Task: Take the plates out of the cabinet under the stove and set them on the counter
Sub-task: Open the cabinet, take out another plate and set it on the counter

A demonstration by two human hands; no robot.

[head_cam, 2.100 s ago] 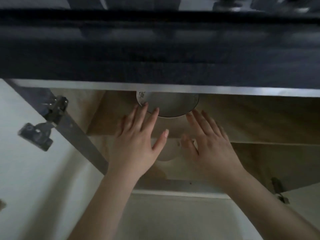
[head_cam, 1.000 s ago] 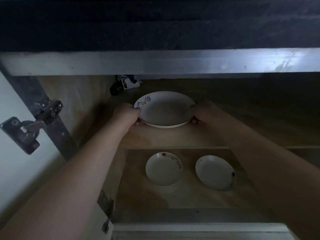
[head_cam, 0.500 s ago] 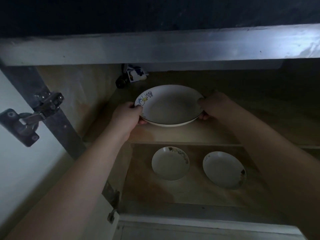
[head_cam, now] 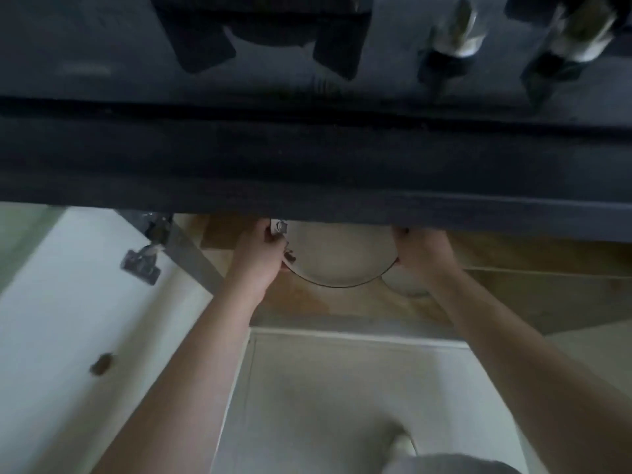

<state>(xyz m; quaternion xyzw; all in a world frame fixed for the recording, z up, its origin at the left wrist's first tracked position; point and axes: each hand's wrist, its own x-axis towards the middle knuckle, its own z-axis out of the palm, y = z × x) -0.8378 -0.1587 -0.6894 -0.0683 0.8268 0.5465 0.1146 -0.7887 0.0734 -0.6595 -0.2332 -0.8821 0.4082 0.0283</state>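
Note:
A large white plate (head_cam: 338, 258) with a dark rim and a small printed picture near its left edge is held just under the dark counter edge (head_cam: 307, 193), at the mouth of the open cabinet. My left hand (head_cam: 260, 254) grips its left rim and my right hand (head_cam: 424, 254) grips its right rim. The plate's far half is hidden by the counter. Below it, part of a smaller white plate (head_cam: 403, 285) shows on the wooden cabinet floor (head_cam: 342, 302), mostly covered by my right wrist.
The white cabinet door (head_cam: 68, 319) stands open on the left, with its metal hinge (head_cam: 143, 261) and a dark knob (head_cam: 101, 364). On the counter above are black stove grate feet (head_cam: 205, 46) and two stove knobs (head_cam: 455, 35). Pale floor (head_cam: 342, 388) lies below.
The view has risen from inside the cabinet to above the counter edge. The large plate, held in both hands, has come forward and up off the upper shelf to the cabinet's mouth.

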